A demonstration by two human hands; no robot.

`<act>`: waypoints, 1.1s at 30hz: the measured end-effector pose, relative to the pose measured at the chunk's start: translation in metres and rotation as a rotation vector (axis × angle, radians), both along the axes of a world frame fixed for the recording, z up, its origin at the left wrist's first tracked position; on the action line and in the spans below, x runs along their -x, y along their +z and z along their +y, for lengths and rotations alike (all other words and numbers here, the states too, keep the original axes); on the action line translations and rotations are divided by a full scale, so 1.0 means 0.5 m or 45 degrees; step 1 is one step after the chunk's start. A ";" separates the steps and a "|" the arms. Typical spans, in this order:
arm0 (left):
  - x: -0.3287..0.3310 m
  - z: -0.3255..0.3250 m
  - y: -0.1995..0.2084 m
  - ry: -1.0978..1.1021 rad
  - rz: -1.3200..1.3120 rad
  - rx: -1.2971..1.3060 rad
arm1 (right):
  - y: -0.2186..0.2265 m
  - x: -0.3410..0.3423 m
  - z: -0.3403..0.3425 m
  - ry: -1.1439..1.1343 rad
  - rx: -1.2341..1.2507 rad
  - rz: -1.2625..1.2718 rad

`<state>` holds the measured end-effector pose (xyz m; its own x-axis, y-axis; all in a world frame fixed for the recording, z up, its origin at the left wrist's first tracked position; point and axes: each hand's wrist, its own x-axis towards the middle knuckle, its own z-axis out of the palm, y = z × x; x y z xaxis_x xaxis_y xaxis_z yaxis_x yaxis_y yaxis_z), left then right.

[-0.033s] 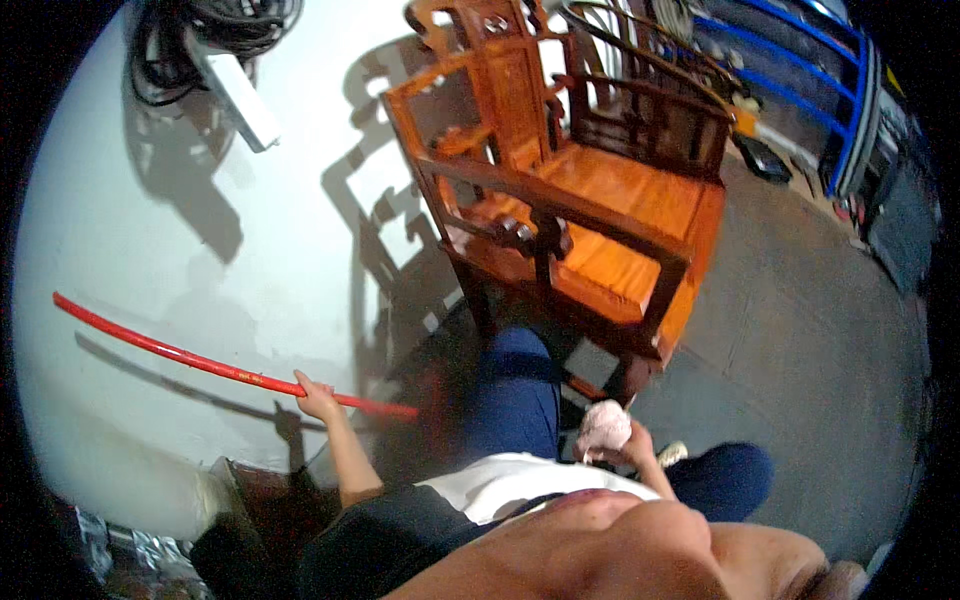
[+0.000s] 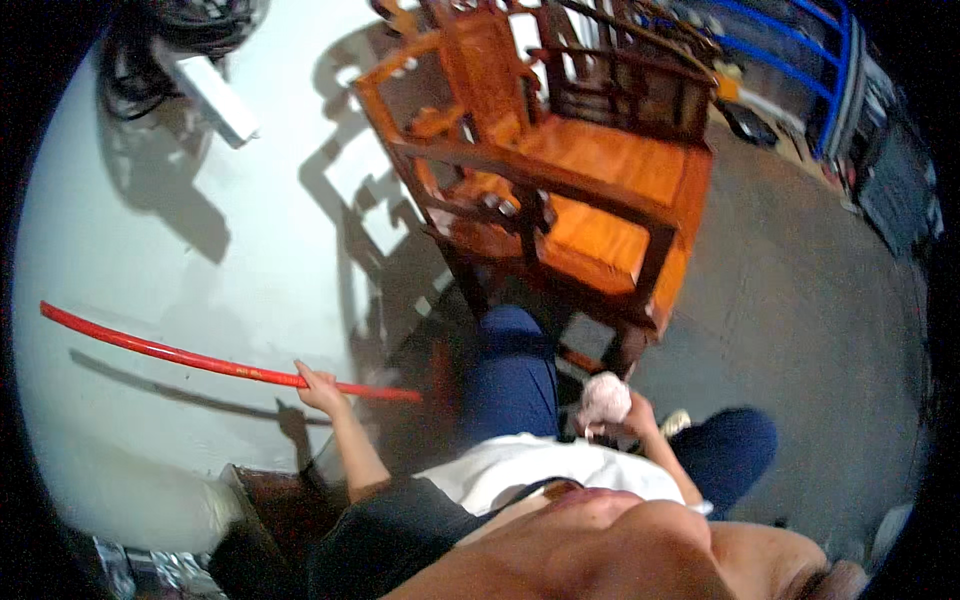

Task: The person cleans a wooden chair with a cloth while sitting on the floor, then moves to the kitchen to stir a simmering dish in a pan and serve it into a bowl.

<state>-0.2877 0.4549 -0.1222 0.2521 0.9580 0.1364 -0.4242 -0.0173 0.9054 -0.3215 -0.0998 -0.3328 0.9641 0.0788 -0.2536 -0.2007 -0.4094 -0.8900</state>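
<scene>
A long, slim red pole slants across the left side in front of the white wall. My left hand is closed around it nearer its right end. My right hand is low in front of me, holding a crumpled pale pink-white cloth. That hand's fingers are partly hidden by the bundle. Just beyond my knees stands a glossy reddish-brown wooden armchair with carved back and open arm frames; neither hand touches it.
Black coiled cables and a white box are at the wall, upper left. A blue metal rack stands at the far right. A dark flat object lies near it. A brown box-like piece is at lower left.
The view has shifted slightly, so the chair and wall items sit a little farther left and up. Both hands keep their holds; the pole has barely moved.
</scene>
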 end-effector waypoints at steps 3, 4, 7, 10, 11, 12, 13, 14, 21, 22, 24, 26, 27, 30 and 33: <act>-0.043 -0.121 0.036 -0.244 -0.043 -0.174 | 0.046 0.010 0.008 -0.014 0.383 -0.044; -0.083 -0.190 0.067 -0.370 -0.039 -0.200 | -0.075 0.000 -0.045 -0.062 0.336 -0.237; -0.100 -0.228 0.081 -0.521 -0.026 -0.309 | 0.009 0.005 -0.010 -0.130 0.153 -0.199; -0.135 -0.293 0.084 -0.773 0.105 -0.429 | 0.060 0.023 -0.025 -0.215 0.046 -0.157; -0.153 -0.315 0.081 -0.828 0.149 -0.417 | 0.109 0.038 -0.030 -0.269 0.105 -0.157; -0.173 -0.338 0.071 -0.949 0.086 -0.520 | 0.122 0.053 -0.043 -0.303 -0.001 -0.279; -0.194 -0.347 0.055 -0.895 0.090 -0.682 | 0.167 0.066 -0.049 -0.339 -0.023 -0.263; -0.215 -0.356 0.038 -0.846 0.094 -0.848 | 0.219 0.080 -0.054 -0.380 -0.051 -0.242; -0.198 -0.469 0.002 -1.173 0.169 -1.170 | 0.397 0.117 -0.164 -0.488 0.341 -0.293; -0.189 -0.474 0.006 -1.132 0.240 -1.209 | 0.420 0.113 -0.171 -0.500 0.349 -0.345; -0.176 -0.483 0.019 -1.030 0.365 -1.296 | 0.451 0.091 -0.185 -0.541 0.264 -0.310; -0.166 -0.512 0.028 -0.973 0.258 -1.321 | 0.401 0.064 -0.226 -0.583 0.178 -0.362; -0.159 -0.522 0.041 -0.955 0.234 -1.335 | 0.388 0.052 -0.237 -0.543 0.196 -0.303; -0.154 -0.546 0.079 -0.917 0.282 -1.277 | 0.362 0.013 -0.274 -0.417 0.246 -0.220; -0.179 -0.491 0.142 -0.739 0.307 -1.254 | 0.288 -0.035 -0.284 -0.303 0.258 -0.240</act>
<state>-0.1983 0.2094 -0.0510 0.7382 0.1969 0.6452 -0.4183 -0.6168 0.6668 -0.3038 -0.2417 -0.1888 0.9806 -0.1874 -0.0573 -0.1520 -0.5426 -0.8261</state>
